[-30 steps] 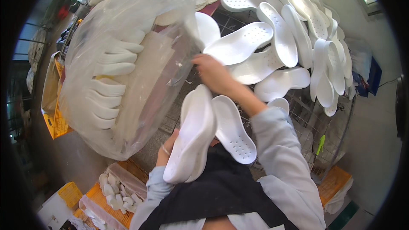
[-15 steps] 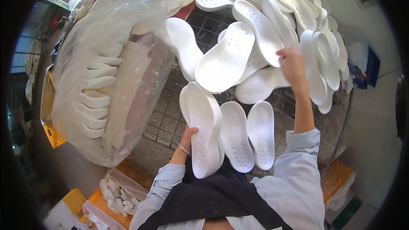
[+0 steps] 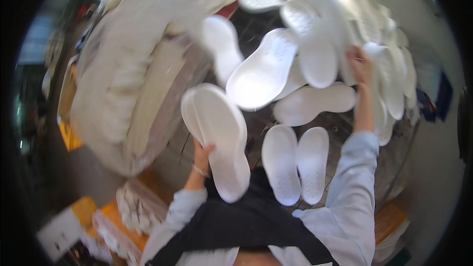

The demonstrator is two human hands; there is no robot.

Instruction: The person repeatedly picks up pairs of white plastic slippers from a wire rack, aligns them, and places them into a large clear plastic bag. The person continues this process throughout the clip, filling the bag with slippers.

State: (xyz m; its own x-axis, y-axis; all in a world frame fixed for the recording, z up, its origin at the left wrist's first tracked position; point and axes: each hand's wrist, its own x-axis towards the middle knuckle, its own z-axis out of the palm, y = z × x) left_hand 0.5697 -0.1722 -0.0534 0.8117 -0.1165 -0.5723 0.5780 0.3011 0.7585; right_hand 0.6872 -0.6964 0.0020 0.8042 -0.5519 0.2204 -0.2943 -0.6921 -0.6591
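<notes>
A thick white shoe sole pair (image 3: 224, 143), nested one on another, is gripped from the side by my left hand (image 3: 201, 155), with its thumb over the edge. Two separate white soles stand beside it in front of my apron: a left one (image 3: 281, 165) and a right one (image 3: 313, 165). At the far right, my right hand (image 3: 359, 65) reaches into the pile, its fingers curled at the edge of an upright, motion-blurred sole (image 3: 340, 39). Small holes dot the heel area of several soles.
A large clear plastic bag (image 3: 116, 83) of pale soles bulges at the left. More loose soles (image 3: 263, 71) lie on the dark tiled surface ahead. An orange crate (image 3: 120, 221) with white pieces sits at the lower left. A blue container (image 3: 443, 96) stands by the right wall.
My right hand has moved farther out and to the right along the pile. My left hand has shifted left with its soles, away from the two separate ones. The view has swung and blurred.
</notes>
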